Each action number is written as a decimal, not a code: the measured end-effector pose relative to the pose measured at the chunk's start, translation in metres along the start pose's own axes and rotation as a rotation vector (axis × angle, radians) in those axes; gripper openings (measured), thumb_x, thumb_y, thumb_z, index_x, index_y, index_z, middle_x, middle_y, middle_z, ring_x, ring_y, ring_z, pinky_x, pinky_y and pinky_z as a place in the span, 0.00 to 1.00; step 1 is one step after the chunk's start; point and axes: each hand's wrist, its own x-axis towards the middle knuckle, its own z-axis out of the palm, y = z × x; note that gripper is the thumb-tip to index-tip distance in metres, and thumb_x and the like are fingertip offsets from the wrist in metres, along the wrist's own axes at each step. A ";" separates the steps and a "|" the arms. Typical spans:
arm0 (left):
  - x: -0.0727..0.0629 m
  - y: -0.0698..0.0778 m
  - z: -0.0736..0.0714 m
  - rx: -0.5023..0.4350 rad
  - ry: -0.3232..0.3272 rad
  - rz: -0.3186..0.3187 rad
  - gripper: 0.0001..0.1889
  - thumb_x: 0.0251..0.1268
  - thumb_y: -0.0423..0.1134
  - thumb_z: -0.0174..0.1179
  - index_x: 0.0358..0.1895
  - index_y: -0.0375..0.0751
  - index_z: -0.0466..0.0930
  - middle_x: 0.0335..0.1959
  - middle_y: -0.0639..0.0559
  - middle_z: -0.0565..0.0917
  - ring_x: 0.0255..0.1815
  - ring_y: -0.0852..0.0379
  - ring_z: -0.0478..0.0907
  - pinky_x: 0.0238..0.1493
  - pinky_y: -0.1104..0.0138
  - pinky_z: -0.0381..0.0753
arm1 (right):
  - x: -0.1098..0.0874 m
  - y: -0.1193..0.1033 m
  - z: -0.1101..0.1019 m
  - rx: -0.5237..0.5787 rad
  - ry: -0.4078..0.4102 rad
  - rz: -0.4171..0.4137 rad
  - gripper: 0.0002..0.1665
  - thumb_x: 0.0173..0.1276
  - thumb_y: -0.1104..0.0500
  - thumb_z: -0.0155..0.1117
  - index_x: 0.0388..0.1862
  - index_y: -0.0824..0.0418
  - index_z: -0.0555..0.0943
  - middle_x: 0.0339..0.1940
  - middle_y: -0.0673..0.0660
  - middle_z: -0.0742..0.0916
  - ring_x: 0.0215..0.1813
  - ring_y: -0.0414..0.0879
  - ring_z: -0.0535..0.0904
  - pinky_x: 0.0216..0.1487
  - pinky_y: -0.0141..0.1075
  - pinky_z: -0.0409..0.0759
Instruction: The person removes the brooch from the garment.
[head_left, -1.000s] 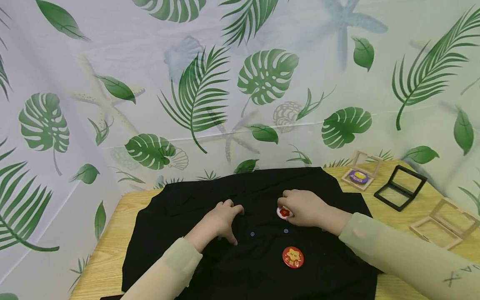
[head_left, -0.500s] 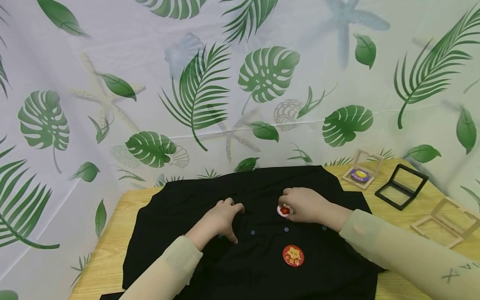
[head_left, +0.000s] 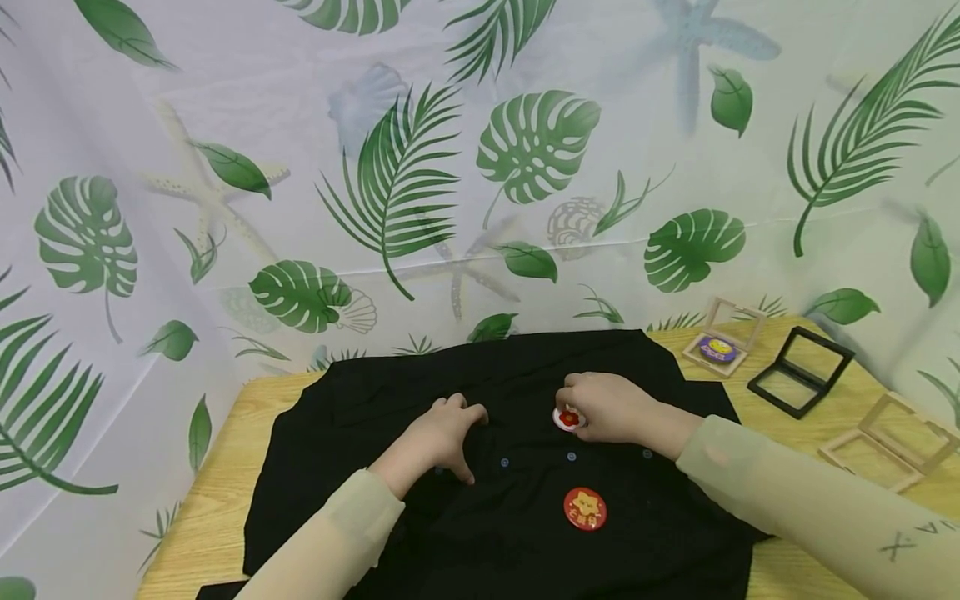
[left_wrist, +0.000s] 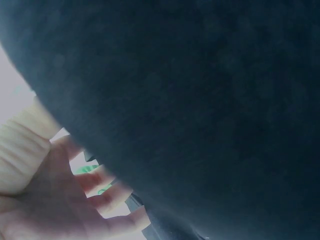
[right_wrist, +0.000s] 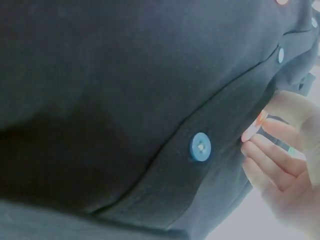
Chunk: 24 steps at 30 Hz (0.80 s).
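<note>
Black shirt [head_left: 517,525] along far table [head_left: 198,500] edge, R hand [head_left: 606,407] pinching flower badge [head_left: 567,418] nr rim, L hand [head_left: 441,435] w/ fingers loosely spread, gap btwn.

Soft, even light fills the head view with faint shadows; the black cloth shirt [head_left: 510,517] is so dark that its folds nearly vanish. Behind the shirt, the white cloth backdrop printed with green leaves [head_left: 637,142] looks violet-tinged towards the shirt's left, greyer towards its right. In the left wrist view the shirt is a hazy, blue-tinted, out-of-focus mass; beside it the left hand [left_wrist: 65,195] is soft, the space beyond glaring nearly white. In the right wrist view a round blue button [right_wrist: 200,146] on the shirt looks crisp, while next to the shirt the right hand [right_wrist: 280,165] is pale and overexposed.
</note>
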 end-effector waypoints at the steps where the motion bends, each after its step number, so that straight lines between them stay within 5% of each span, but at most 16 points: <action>1: 0.000 0.000 0.000 0.002 0.000 -0.002 0.41 0.45 0.46 0.88 0.67 0.54 0.78 0.64 0.45 0.75 0.62 0.45 0.73 0.53 0.51 0.85 | 0.000 0.000 0.000 0.005 0.000 0.002 0.16 0.57 0.60 0.83 0.43 0.58 0.89 0.37 0.52 0.85 0.36 0.41 0.79 0.42 0.39 0.85; 24: 0.001 -0.003 0.000 0.001 -0.009 0.002 0.42 0.46 0.46 0.88 0.67 0.54 0.77 0.64 0.45 0.75 0.62 0.45 0.73 0.53 0.51 0.85 | 0.012 0.007 -0.001 0.105 -0.092 0.089 0.21 0.51 0.58 0.84 0.40 0.61 0.82 0.35 0.52 0.81 0.36 0.42 0.73 0.40 0.35 0.78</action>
